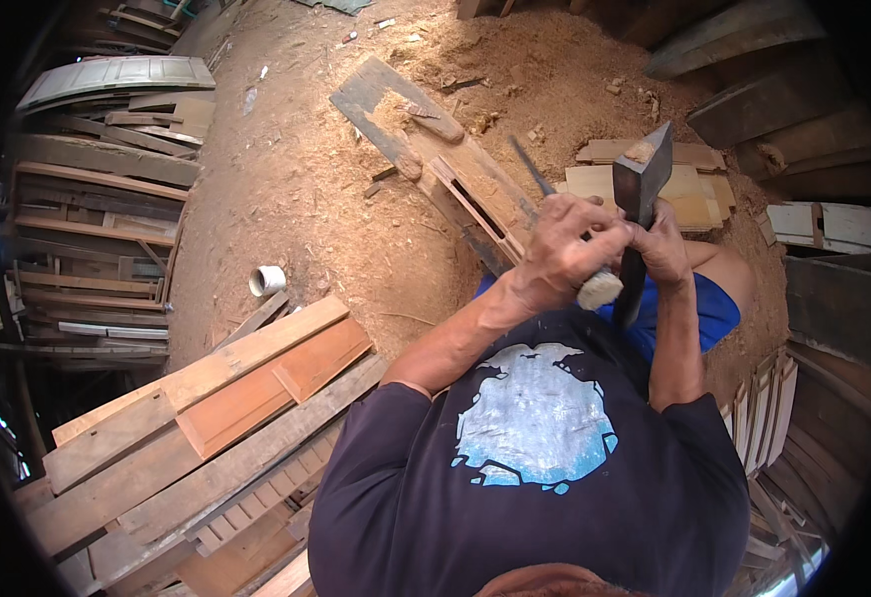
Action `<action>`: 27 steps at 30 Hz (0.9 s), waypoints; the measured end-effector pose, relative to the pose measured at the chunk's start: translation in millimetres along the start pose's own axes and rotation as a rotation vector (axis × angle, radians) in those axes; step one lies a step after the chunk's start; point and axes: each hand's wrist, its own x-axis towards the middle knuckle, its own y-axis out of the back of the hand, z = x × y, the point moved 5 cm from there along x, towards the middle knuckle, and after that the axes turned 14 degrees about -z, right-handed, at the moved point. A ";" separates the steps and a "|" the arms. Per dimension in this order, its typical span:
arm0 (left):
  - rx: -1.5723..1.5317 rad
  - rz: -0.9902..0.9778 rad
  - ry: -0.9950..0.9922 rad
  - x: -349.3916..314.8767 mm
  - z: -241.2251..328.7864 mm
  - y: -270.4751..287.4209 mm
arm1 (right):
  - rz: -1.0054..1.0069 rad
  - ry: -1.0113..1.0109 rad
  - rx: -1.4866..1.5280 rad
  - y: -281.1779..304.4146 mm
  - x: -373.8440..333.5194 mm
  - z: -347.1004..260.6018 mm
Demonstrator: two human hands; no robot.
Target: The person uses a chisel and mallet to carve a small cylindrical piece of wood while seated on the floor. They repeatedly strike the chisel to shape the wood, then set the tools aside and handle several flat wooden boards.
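Just right of centre, the left hand (pixel 565 254) is fisted around a chisel (pixel 555 214), blade slanting up-left toward the slotted plank (pixel 465 179) on the sawdust, so the edge meets the slot. The right hand (pixel 664 249) is clenched on an axe (pixel 643 214), head up, its blunt back apparently serving as a mallet above the frayed chisel handle.

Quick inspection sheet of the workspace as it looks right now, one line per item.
Surface: dirt ground covered in sawdust.
Job's things: slotted wooden plank; chisel with pale handle end; hatchet, head raised.
Clutter: white cup; wood offcuts; stacked boards.
Grippers: left hand wrapped on chisel; right hand grips hatchet.
Cables: nothing seen.
Surroundings: shelves of timber to the left.
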 end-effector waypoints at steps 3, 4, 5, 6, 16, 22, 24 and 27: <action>-0.018 0.026 -0.080 18.3 22.5 -27.5 | -0.033 0.047 0.064 10.4 13.7 3.9; -0.021 0.043 -0.104 18.3 26.8 -39.8 | -0.029 -0.003 0.056 21.7 17.8 10.5; 0.000 0.043 -0.090 17.9 27.3 -49.9 | -0.042 0.014 0.100 27.9 17.1 14.2; 0.023 0.040 -0.076 16.7 26.0 -59.8 | -0.053 0.031 0.147 30.5 16.8 14.6; 0.268 -0.402 0.645 -111.8 -147.8 -29.8 | 0.466 -0.044 0.243 133.9 35.1 53.7; 0.389 -0.717 0.796 -165.2 -213.5 -7.0 | 1.156 0.243 0.443 232.4 25.1 135.0; 0.423 -0.816 0.647 -170.1 -222.1 -28.9 | 1.305 0.172 0.484 243.2 13.0 163.1; 0.460 -0.896 0.480 -167.6 -226.4 -55.0 | 1.396 -0.062 0.546 246.7 -6.0 197.9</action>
